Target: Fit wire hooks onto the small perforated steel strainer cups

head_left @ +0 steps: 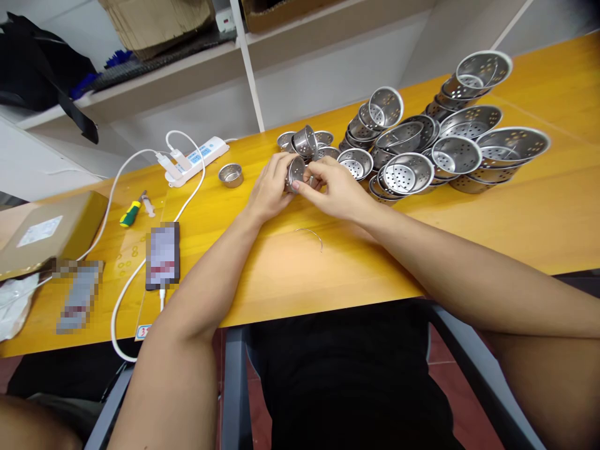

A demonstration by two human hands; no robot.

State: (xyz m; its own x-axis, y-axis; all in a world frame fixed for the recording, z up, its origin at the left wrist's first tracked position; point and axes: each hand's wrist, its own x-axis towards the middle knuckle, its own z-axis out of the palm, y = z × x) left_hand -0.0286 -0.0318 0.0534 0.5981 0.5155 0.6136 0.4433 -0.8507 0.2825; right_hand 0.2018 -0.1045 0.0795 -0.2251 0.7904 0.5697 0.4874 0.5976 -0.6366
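Note:
A small perforated metal strainer cup (295, 173) is held tilted above the table, its open side facing right. My left hand (270, 189) is closed around its left side. At its rim the fingers of my right hand (328, 182) are pinched together; what they hold, if anything, is too small to make out. A thin curved wire (311, 234) lies on the table just below my hands. Behind them stand several small metal cups (305, 142), and one more small cup (231, 175) sits apart to the left.
Stacks of larger perforated cups (405, 174) fill the right rear of the table. On the left are a white power strip (201, 161) with cables, a phone (162, 256), a green-yellow screwdriver (131, 212) and a cardboard box (56, 231). Another phone (80, 297) lies near the front left.

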